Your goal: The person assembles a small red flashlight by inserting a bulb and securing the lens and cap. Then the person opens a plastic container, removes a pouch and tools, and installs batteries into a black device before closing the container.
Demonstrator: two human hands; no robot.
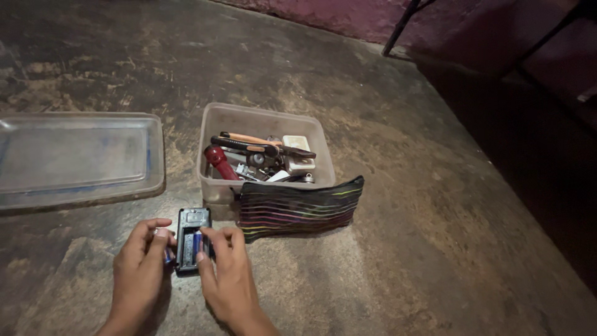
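A small black device (191, 231) with its battery bay showing lies on the floor near the bottom of the view. A blue battery (197, 241) sits in that bay. My right hand (228, 280) presses its fingertips on the battery and the device's right edge. My left hand (138, 270) holds the device's left side, thumb and fingers curled against it.
Just beyond the device stands a clear plastic box (264, 119) with pliers, a red-handled tool and several small parts. A dark striped pouch (298, 208) leans against its front. A clear plastic lid (78, 158) lies to the left. Dark furniture legs (403, 26) stand at the far right.
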